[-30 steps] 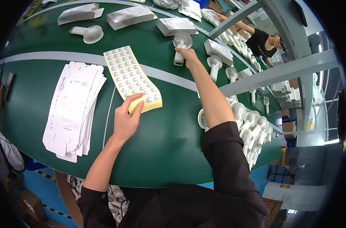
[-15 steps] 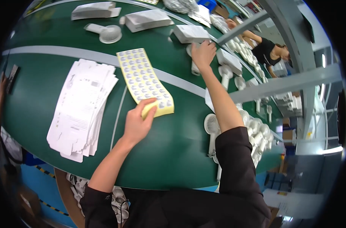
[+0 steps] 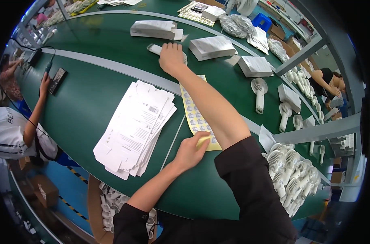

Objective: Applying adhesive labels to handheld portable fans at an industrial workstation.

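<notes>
My left hand (image 3: pixel 192 151) pinches the near end of a yellow sheet of small printed stickers (image 3: pixel 196 118), which lies on the green table. My right forearm crosses over part of this sheet. Farther off, my right hand (image 3: pixel 172 58) is closed over a white handheld fan (image 3: pixel 154 49) lying on its side; the hand hides most of the fan's middle, and its handle sticks out to the left. To the left of the sheet lies a stack of flat white printed cartons (image 3: pixel 132 126). Another handheld fan (image 3: pixel 259 95) rests on the table to the right.
White boxes (image 3: pixel 156 29) stand along the far side. A heap of handheld fans (image 3: pixel 292 175) lies at the right, near a grey metal frame (image 3: pixel 307 99). At the left a co-worker's hand (image 3: pixel 44 84) holds a corded tool. A carton of white parts (image 3: pixel 96 203) stands below the table edge.
My right hand has left the fan on the right and reached left onto another fan. My left hand keeps its hold on the sticker sheet. The whole view has shifted left.
</notes>
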A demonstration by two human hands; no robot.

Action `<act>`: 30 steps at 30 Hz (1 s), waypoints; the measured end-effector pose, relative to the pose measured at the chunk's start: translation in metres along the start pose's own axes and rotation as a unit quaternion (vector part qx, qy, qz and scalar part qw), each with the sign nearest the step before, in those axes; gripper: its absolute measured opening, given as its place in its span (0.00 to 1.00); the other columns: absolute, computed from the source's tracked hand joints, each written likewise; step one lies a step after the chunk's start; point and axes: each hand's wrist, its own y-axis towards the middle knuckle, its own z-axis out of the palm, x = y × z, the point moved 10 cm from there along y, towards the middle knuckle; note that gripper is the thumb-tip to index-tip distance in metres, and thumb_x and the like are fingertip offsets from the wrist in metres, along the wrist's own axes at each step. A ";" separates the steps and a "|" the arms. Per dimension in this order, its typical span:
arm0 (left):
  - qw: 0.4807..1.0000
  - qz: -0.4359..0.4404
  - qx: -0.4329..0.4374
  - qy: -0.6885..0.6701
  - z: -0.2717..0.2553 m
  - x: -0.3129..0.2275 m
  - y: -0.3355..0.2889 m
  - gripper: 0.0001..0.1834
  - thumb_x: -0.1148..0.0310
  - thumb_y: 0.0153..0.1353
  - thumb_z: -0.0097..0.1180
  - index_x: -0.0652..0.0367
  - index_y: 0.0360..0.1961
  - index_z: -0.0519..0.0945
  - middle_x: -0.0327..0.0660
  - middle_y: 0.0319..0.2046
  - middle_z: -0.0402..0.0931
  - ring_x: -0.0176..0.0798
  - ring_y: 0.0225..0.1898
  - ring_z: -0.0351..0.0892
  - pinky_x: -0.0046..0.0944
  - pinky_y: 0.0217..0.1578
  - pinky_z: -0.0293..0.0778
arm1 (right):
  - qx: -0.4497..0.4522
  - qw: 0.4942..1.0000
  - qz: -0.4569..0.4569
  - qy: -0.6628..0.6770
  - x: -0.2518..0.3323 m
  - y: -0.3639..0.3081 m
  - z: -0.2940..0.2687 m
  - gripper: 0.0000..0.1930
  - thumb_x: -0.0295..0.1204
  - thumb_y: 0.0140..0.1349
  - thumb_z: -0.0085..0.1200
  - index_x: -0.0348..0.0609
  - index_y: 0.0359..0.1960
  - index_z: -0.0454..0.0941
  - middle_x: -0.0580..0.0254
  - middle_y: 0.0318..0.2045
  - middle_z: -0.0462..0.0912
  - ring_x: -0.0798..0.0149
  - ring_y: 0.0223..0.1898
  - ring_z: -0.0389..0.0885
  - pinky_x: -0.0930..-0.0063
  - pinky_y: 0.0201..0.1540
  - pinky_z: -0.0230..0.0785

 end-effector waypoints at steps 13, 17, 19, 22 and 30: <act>0.999 0.030 -0.009 0.020 0.002 -0.001 0.000 0.13 0.67 0.70 0.58 0.63 0.50 0.81 0.58 0.39 0.86 0.60 0.41 0.87 0.47 0.42 0.80 | 0.219 0.972 0.082 0.013 -0.061 -0.082 0.013 0.11 0.32 0.60 0.59 0.45 0.44 0.83 0.62 0.32 0.88 0.55 0.40 0.89 0.54 0.38 0.81; 0.999 0.036 -0.004 0.037 0.005 -0.005 -0.002 0.13 0.66 0.69 0.59 0.62 0.51 0.82 0.56 0.40 0.86 0.59 0.42 0.87 0.47 0.44 0.80 | 0.058 0.986 0.151 0.041 -0.096 -0.112 -0.004 0.13 0.29 0.61 0.60 0.43 0.47 0.79 0.44 0.40 0.87 0.44 0.45 0.87 0.48 0.44 0.80; 0.999 0.012 0.008 0.041 0.006 -0.004 -0.003 0.13 0.67 0.69 0.59 0.62 0.51 0.83 0.54 0.42 0.87 0.54 0.46 0.87 0.44 0.48 0.78 | -0.013 0.963 0.258 0.080 -0.125 -0.129 -0.010 0.17 0.29 0.59 0.64 0.40 0.49 0.77 0.43 0.42 0.86 0.46 0.45 0.87 0.49 0.44 0.80; 0.999 0.001 0.008 0.036 0.005 -0.005 -0.006 0.14 0.67 0.69 0.60 0.62 0.51 0.83 0.52 0.44 0.87 0.50 0.49 0.87 0.41 0.52 0.77 | 0.138 0.877 0.356 0.293 -0.159 -0.144 0.021 0.24 0.31 0.57 0.67 0.36 0.52 0.73 0.48 0.41 0.84 0.52 0.42 0.87 0.53 0.42 0.78; 0.999 0.024 -0.006 0.028 0.005 -0.011 -0.007 0.13 0.67 0.68 0.61 0.63 0.50 0.84 0.51 0.45 0.87 0.48 0.51 0.87 0.40 0.52 0.77 | 0.036 0.591 0.375 0.714 -0.138 -0.207 -0.074 0.21 0.29 0.64 0.65 0.32 0.51 0.68 0.56 0.37 0.81 0.69 0.32 0.83 0.73 0.33 0.76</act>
